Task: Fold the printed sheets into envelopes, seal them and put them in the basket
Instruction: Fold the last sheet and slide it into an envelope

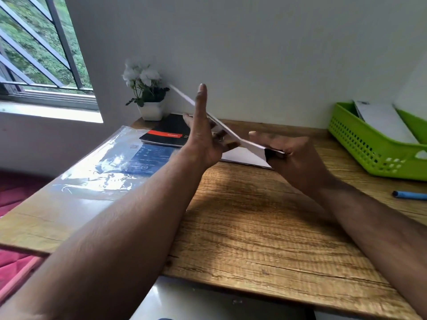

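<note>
Slanting through the air above the surface (242, 215), the white sheet (231, 132) runs from near the flower pot (151, 110) down into the right hand (291, 155), whose curled fingers (280, 152) pinch its lower end. The left hand (203, 135) stands upright beside the sheet, its fingers (201, 100) straight and together, flat against its middle. The green basket (369, 146) sits well apart on the right.

No wording can be read with confidence. A black notebook with an orange-red band (166, 133), lying just beside the white flower pot (151, 111), carries small pale lettering on that band, upside down and too blurred to make out. Nearer than the pot, a blue printed packet in clear plastic (147, 155) shows tiny illegible white text and symbols.
</note>
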{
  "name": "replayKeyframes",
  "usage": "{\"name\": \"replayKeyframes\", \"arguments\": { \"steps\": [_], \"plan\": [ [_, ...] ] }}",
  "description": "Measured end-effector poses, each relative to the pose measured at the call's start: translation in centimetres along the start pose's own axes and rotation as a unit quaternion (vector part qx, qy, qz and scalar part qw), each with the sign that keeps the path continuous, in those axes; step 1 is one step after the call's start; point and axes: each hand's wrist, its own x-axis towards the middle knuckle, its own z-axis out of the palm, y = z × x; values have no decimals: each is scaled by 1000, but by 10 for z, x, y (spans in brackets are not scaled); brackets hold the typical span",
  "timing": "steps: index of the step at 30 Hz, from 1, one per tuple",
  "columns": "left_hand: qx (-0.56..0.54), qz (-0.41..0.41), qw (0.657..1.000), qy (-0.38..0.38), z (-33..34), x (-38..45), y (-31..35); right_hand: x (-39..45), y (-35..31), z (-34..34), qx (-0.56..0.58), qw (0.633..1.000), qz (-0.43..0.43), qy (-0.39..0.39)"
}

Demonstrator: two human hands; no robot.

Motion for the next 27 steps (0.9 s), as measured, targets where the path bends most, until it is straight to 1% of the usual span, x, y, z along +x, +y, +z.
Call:
{"name": "replayKeyframes", "arguments": {
  "steps": [2, 4, 6, 7, 9, 12, 13, 15, 16, 18, 20, 21, 22, 23, 24, 26, 27],
  "plan": [
    [0, 1, 1000, 16, 3, -1, -2, 1, 2, 1, -65, 997, -42, -2],
    [-24, 18, 999, 46, 2, 0, -2, 2, 4, 1, -123, 989, -72, 28],
    [-50, 39, 995, 78, -2, 4, -2, 4, 4, -1, -159, 983, -72, 63],
    [-57, 41, 994, 82, -2, 5, -2, 4, 4, -2, -164, 982, -67, 73],
    [-45, 15, 998, 48, 1, 1, -4, 5, 4, -3, -164, 981, -61, 84],
    [32, -14, 999, -17, 14, -10, -12, 5, 8, -2, -135, 985, -46, 93],
    [41, -26, 998, -30, 17, -12, -16, 5, 10, -2, -123, 987, -43, 94],
    [24, -33, 998, -43, 22, -12, -22, 5, 13, -3, -109, 988, -36, 99],
    [8, -28, 999, -42, 24, -10, -25, 5, 14, -4, -102, 989, -28, 107],
    [0, 1, 1000, -7, 22, -5, -26, 5, 13, -3, -66, 990, -6, 124],
    [26, 17, 999, 24, 20, -3, -26, 5, 13, 0, 18, 989, 55, 137],
    [42, 17, 999, 26, 20, -2, -26, 6, 13, 2, 60, 982, 100, 146],
    [53, 14, 998, 16, 20, -4, -25, 7, 13, 3, 111, 970, 151, 155],
    [54, 12, 998, -7, 19, -4, -23, 8, 12, 4, 184, 947, 206, 163],
    [52, 15, 998, -44, 18, -4, -22, 9, 9, 3, 271, 911, 262, 167],
    [57, 32, 991, -115, 17, -5, -20, 11, 4, 0, 438, 810, 350, 169],
    [60, 40, 988, -140, 17, -7, -21, 11, 3, -2, 499, 764, 374, 166]
  ]
}}
